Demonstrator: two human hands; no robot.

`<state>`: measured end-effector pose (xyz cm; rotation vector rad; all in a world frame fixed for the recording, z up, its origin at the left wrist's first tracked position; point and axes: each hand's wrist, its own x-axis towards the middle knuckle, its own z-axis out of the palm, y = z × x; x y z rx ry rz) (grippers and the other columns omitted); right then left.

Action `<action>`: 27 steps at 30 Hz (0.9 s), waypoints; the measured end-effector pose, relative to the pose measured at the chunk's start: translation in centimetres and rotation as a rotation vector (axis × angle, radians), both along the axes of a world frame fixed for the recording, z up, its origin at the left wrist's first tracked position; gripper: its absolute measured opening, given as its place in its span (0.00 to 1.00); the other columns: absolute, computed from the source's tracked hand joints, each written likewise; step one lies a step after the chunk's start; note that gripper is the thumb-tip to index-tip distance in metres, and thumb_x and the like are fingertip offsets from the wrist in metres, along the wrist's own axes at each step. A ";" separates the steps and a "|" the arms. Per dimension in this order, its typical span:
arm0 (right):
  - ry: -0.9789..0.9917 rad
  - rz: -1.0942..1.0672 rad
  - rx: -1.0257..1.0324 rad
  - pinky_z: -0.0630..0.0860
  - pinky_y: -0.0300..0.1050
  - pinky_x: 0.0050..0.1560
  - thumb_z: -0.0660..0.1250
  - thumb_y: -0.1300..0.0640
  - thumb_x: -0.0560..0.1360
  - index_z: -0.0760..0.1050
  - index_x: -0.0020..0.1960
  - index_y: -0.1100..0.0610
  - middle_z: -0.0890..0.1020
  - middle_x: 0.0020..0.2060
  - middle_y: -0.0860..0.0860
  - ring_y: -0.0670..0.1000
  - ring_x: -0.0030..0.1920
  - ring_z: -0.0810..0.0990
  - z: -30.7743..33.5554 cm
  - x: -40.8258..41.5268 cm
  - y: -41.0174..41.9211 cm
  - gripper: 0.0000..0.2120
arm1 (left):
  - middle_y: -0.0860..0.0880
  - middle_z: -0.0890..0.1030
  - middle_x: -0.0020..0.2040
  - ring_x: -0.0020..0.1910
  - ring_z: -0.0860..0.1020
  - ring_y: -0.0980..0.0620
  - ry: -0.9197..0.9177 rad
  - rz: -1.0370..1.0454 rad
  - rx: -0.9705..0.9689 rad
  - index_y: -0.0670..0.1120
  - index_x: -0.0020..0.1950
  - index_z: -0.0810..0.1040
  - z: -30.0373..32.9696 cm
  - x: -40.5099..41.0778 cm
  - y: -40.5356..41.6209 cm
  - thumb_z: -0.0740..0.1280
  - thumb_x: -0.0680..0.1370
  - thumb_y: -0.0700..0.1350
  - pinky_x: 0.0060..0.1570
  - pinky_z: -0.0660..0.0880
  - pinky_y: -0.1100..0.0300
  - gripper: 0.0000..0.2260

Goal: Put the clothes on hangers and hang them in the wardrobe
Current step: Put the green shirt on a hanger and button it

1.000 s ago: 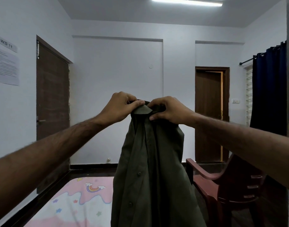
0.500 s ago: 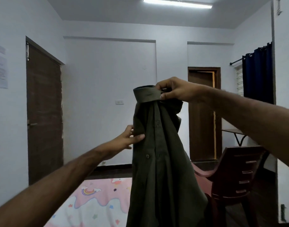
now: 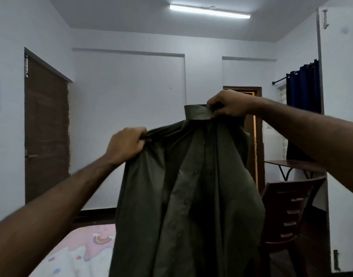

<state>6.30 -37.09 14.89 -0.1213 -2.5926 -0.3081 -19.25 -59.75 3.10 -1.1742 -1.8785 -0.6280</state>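
A dark olive button-up shirt (image 3: 191, 196) hangs in the air in front of me, collar up and button placket facing me. My right hand (image 3: 227, 104) pinches the collar at the top. My left hand (image 3: 125, 144) grips the shirt's left shoulder, lower and to the left, pulling that side outward. No hanger shows in the frame, and no open wardrobe interior is in view.
A bed with a pink rainbow-print sheet (image 3: 75, 254) lies below left. A dark red plastic chair (image 3: 289, 212) stands at right, a small table (image 3: 291, 164) behind it. A brown door (image 3: 47, 132) is on the left wall, a white panel (image 3: 343, 136) at far right.
My left hand has risen from the shirt's front edge and now grips the left shoulder, spreading the shirt wider. My right hand keeps hold of the collar.
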 end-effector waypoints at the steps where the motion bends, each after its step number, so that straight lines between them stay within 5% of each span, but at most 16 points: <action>1: 0.055 -0.024 0.037 0.75 0.54 0.61 0.70 0.61 0.78 0.82 0.58 0.57 0.84 0.52 0.54 0.55 0.54 0.81 0.3 -0.1 -0.1 0.09 | 0.46 0.80 0.49 0.50 0.79 0.40 0.023 0.027 0.042 0.50 0.50 0.79 1.2 -0.1 -0.4 0.66 0.77 0.46 0.44 0.73 0.51 0.04; 5: 0.227 -0.117 0.083 0.77 0.63 0.59 0.68 0.58 0.80 0.79 0.62 0.54 0.82 0.57 0.56 0.58 0.58 0.79 1.3 -0.2 -0.5 0.11 | 0.46 0.77 0.46 0.49 0.78 0.40 -0.105 -0.039 0.222 0.45 0.51 0.82 5.2 -1.1 -2.6 0.66 0.78 0.42 0.48 0.74 0.50 0.06; 9: 0.292 -0.084 0.027 0.76 0.59 0.60 0.66 0.58 0.81 0.78 0.62 0.57 0.81 0.57 0.58 0.59 0.59 0.78 2.3 -0.5 -2.1 0.10 | 0.48 0.80 0.48 0.49 0.76 0.48 -0.292 -0.204 0.353 0.44 0.54 0.81 6.3 -0.5 -4.0 0.69 0.80 0.44 0.49 0.67 0.59 0.05; 12: 0.261 -0.058 -0.014 0.73 0.52 0.60 0.66 0.58 0.81 0.78 0.63 0.60 0.80 0.57 0.57 0.59 0.59 0.77 3.4 -0.6 -3.3 0.12 | 0.47 0.79 0.52 0.53 0.77 0.44 -0.453 -0.295 0.261 0.46 0.55 0.76 5.7 -0.8 -5.0 0.66 0.82 0.48 0.50 0.69 0.55 0.07; 15: 0.159 -0.036 -0.056 0.74 0.53 0.59 0.68 0.54 0.81 0.79 0.59 0.60 0.81 0.53 0.54 0.58 0.57 0.78 4.2 0.0 -4.0 0.11 | 0.50 0.78 0.55 0.56 0.79 0.44 -0.631 -0.404 0.068 0.49 0.59 0.72 4.4 -0.6 -6.7 0.65 0.77 0.66 0.56 0.75 0.51 0.23; 19: 0.126 0.030 -0.112 0.77 0.56 0.56 0.67 0.51 0.81 0.80 0.53 0.60 0.82 0.49 0.57 0.57 0.51 0.80 4.7 0.1 -5.2 0.12 | 0.53 0.74 0.56 0.53 0.76 0.51 -0.339 -0.006 -0.179 0.53 0.63 0.67 3.0 0.3 -7.2 0.65 0.60 0.80 0.55 0.77 0.50 0.42; 21: 0.124 0.072 -0.115 0.77 0.54 0.55 0.68 0.52 0.81 0.80 0.50 0.56 0.83 0.47 0.56 0.55 0.50 0.80 4.7 -0.4 -5.8 0.08 | 0.51 0.71 0.60 0.57 0.73 0.49 -0.170 0.080 -0.101 0.51 0.64 0.69 2.0 0.3 -6.2 0.69 0.65 0.73 0.57 0.75 0.45 0.37; 23: 0.121 0.083 -0.087 0.76 0.52 0.53 0.68 0.52 0.80 0.79 0.46 0.50 0.82 0.45 0.52 0.53 0.49 0.80 4.6 -0.9 -6.3 0.05 | 0.49 0.71 0.61 0.58 0.73 0.48 -0.083 -0.044 0.069 0.50 0.63 0.72 1.0 0.9 -5.2 0.72 0.74 0.59 0.57 0.76 0.46 0.23; 25: 0.113 0.080 -0.045 0.74 0.48 0.51 0.68 0.53 0.80 0.77 0.45 0.48 0.81 0.44 0.48 0.53 0.49 0.79 4.4 -1.6 -6.5 0.05 | 0.49 0.75 0.58 0.51 0.78 0.51 -0.245 -0.325 0.174 0.50 0.61 0.74 0.4 2.7 -4.6 0.69 0.79 0.53 0.50 0.79 0.55 0.13; 27: 0.133 0.079 -0.021 0.70 0.45 0.50 0.67 0.56 0.81 0.78 0.47 0.50 0.80 0.43 0.47 0.53 0.49 0.79 3.9 -2.1 -6.4 0.04 | 0.50 0.79 0.56 0.47 0.81 0.54 -0.479 -0.465 0.073 0.51 0.61 0.73 -0.6 4.0 -4.0 0.68 0.80 0.55 0.42 0.77 0.62 0.14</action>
